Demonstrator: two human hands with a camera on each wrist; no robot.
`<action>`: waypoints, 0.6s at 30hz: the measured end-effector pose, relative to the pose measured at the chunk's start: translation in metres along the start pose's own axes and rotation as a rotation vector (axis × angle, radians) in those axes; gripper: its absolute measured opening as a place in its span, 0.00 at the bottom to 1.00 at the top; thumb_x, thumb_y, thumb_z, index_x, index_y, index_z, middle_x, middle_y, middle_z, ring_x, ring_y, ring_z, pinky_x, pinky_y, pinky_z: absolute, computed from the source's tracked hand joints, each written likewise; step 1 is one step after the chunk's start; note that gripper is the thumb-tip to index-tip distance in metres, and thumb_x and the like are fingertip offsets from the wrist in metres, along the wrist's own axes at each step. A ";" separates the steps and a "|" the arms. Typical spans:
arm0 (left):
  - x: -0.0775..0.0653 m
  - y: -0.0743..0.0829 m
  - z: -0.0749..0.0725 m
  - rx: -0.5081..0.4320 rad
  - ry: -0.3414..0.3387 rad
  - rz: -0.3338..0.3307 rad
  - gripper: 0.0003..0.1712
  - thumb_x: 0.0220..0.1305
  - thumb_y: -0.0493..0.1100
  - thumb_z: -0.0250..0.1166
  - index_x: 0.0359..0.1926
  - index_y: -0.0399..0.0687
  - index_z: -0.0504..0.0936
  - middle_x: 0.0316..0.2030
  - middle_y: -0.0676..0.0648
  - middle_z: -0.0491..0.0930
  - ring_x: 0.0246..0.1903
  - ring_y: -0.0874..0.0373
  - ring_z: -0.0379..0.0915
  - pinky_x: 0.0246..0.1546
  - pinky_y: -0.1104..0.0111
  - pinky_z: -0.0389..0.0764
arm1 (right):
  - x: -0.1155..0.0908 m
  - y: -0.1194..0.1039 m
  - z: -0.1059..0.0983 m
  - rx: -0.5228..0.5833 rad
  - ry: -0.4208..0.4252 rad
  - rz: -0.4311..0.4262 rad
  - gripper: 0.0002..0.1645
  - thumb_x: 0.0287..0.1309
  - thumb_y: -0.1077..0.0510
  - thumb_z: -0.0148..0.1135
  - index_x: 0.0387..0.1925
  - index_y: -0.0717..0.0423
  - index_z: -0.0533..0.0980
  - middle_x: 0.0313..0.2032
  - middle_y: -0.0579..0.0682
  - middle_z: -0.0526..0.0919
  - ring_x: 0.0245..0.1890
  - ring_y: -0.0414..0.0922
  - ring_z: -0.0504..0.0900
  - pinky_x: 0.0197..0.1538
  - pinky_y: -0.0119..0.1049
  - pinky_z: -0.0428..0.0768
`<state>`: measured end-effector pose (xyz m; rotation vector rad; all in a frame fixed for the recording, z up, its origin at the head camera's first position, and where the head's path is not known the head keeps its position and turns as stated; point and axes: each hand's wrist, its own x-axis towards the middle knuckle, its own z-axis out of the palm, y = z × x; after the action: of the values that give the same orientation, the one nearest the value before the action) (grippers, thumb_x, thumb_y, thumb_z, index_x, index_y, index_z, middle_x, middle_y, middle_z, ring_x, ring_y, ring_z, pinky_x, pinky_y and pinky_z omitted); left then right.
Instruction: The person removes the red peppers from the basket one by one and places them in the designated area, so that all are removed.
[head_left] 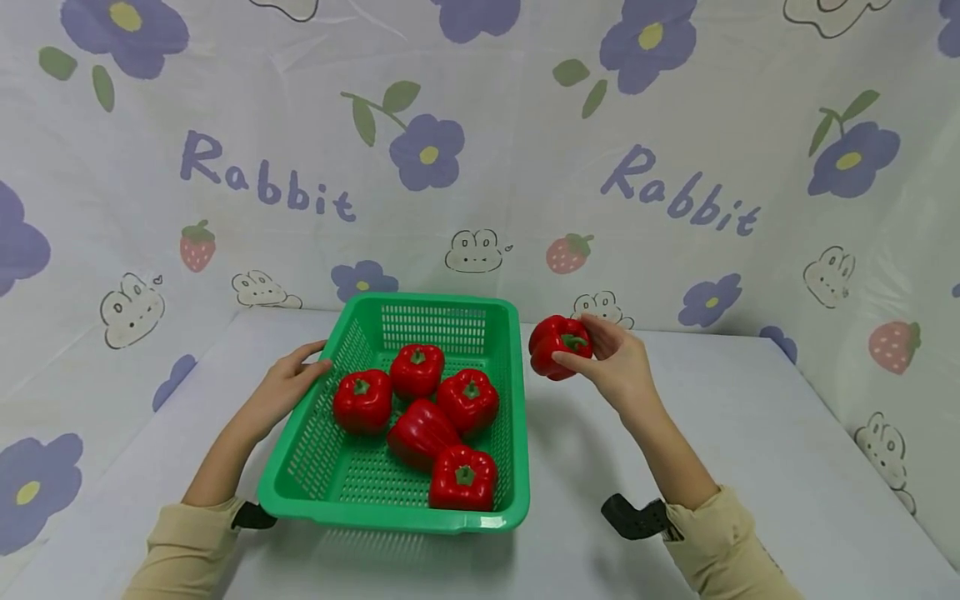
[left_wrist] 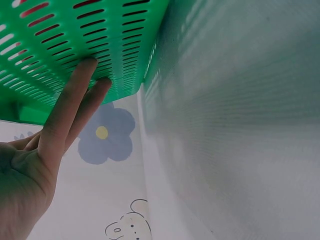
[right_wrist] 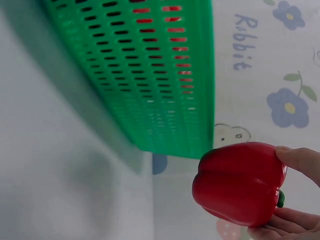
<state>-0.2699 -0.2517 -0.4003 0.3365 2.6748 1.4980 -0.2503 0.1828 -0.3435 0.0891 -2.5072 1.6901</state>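
Several red bell peppers (head_left: 363,401) lie in a green plastic basket (head_left: 272,487) with slotted walls. At the basket's left side, my left hand (head_left: 288,383) holds the rim; in the left wrist view two of its fingers (left_wrist: 75,100) lie fairly straight against the outer wall. My right hand (head_left: 618,367) grips another red bell pepper (right_wrist: 240,185) between thumb and fingers. This pepper is in the air just right of the basket's far right corner, its green stem turned toward the hand.
A white tabletop (head_left: 750,433) lies under the basket and stretches to the right. Behind it hangs a pale cloth (head_left: 517,167) printed with flowers, rabbits and strawberries. Each sleeve cuff has a black strap piece (head_left: 633,517) beside it.
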 end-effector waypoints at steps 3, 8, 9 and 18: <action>0.000 0.000 0.000 0.000 -0.002 0.002 0.35 0.76 0.52 0.47 0.75 0.38 0.52 0.58 0.27 0.75 0.38 0.61 0.81 0.36 0.69 0.82 | 0.001 0.008 -0.001 -0.010 0.013 0.015 0.43 0.58 0.60 0.68 0.71 0.61 0.60 0.70 0.59 0.66 0.72 0.52 0.64 0.68 0.44 0.68; 0.001 -0.001 0.000 -0.007 -0.001 0.009 0.35 0.77 0.51 0.47 0.75 0.37 0.52 0.57 0.27 0.75 0.37 0.61 0.82 0.35 0.69 0.83 | 0.002 0.018 -0.002 -0.024 0.027 0.043 0.42 0.58 0.60 0.68 0.71 0.63 0.60 0.70 0.61 0.65 0.72 0.55 0.63 0.68 0.47 0.68; 0.001 -0.002 0.000 -0.006 0.000 0.011 0.35 0.77 0.51 0.47 0.75 0.37 0.52 0.57 0.26 0.75 0.37 0.61 0.82 0.35 0.69 0.83 | 0.002 0.020 -0.003 -0.029 0.029 0.048 0.42 0.58 0.60 0.68 0.71 0.63 0.60 0.70 0.61 0.65 0.72 0.55 0.63 0.68 0.47 0.68; 0.000 -0.001 0.000 0.001 0.001 0.020 0.35 0.77 0.51 0.46 0.74 0.36 0.52 0.56 0.27 0.76 0.36 0.61 0.81 0.34 0.69 0.82 | 0.006 0.043 -0.001 -0.081 0.034 0.088 0.42 0.58 0.59 0.68 0.70 0.65 0.61 0.70 0.63 0.66 0.72 0.57 0.63 0.67 0.49 0.69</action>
<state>-0.2702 -0.2519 -0.4015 0.3642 2.6810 1.5029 -0.2613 0.1996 -0.3819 -0.0585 -2.5862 1.6038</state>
